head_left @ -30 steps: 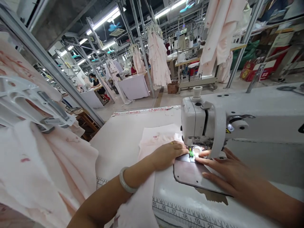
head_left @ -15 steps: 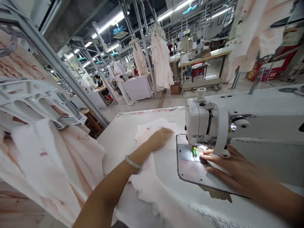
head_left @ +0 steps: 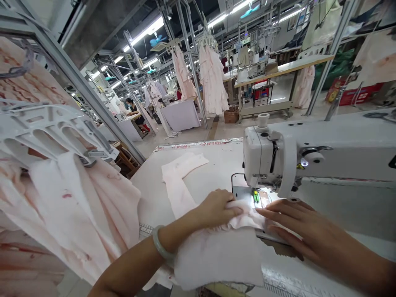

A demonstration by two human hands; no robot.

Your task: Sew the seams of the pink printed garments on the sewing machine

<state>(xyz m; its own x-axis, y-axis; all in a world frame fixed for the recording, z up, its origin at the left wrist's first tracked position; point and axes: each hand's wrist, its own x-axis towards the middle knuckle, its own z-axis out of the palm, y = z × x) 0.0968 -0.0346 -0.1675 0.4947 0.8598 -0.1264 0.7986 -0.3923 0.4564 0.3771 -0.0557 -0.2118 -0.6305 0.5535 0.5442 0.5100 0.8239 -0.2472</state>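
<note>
A white sewing machine [head_left: 278, 156] stands on the white table [head_left: 154, 185] in front of me. Pale pink fabric [head_left: 216, 251] lies bunched before its metal plate [head_left: 244, 192], with a long strip trailing back to the left. My left hand [head_left: 216, 208], a pale bangle on its wrist, presses down on the fabric with fingers bent, just left of the needle area. My right hand [head_left: 291, 225] lies flat with fingers stretched out, its fingertips on the fabric's edge under the machine arm.
Pink garments [head_left: 77, 198] hang on a white plastic hanger at my left. A measuring tape runs along the table's near edge. More garments [head_left: 213, 78] hang from racks behind. A person [head_left: 133, 111] sits at a far table on the left.
My left hand pulled the pink fabric away to the far left, then brought a bunched part back toward the needle. My right hand stayed by the plate.
</note>
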